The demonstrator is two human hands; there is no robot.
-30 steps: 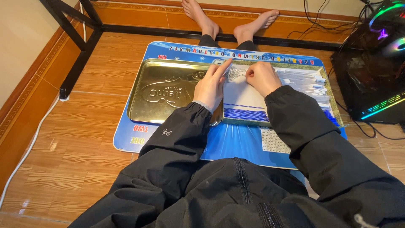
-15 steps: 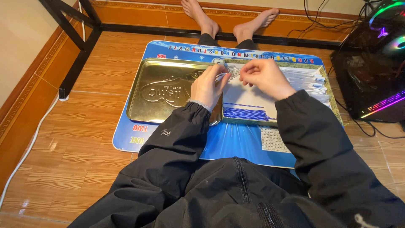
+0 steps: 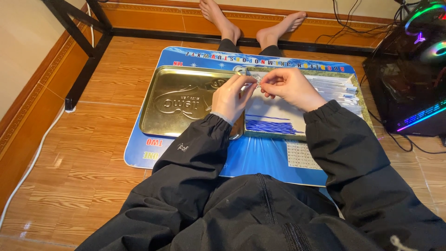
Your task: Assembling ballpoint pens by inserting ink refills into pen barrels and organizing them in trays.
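Both hands are brought together over the middle of the blue mat point(image 3: 260, 160) on the floor, right above the seam where the gold tin lid point(image 3: 179, 104) meets the tin base point(image 3: 306, 114). The left hand point(image 3: 231, 96) has its fingers point(image 3: 245, 82) pinched narrow on something tiny and pale, and the right hand point(image 3: 287, 86) is curled in the same way, thumb and forefinger closed on the other end of it. That small item point(image 3: 254, 82) sits between the 2 hands, just above the far edge of the tin base.

For a fiddly pinch like this, the wrists are probably best rested on the tin rims so the fingertips stay steady, and the piece is better kept low over the tray, so a slip lands it inside rather than on the floor. A light grip seems wiser than a hard squeeze.

What the little thing actually is can't be made out; it's too small and half covered by fingertips. The white strips point(image 3: 337, 88) stacked at the tray's right side are blurry, and much of the tray is hidden under the right sleeve. The computer case point(image 3: 409, 79) with coloured lights is cut off at the frame's right edge.
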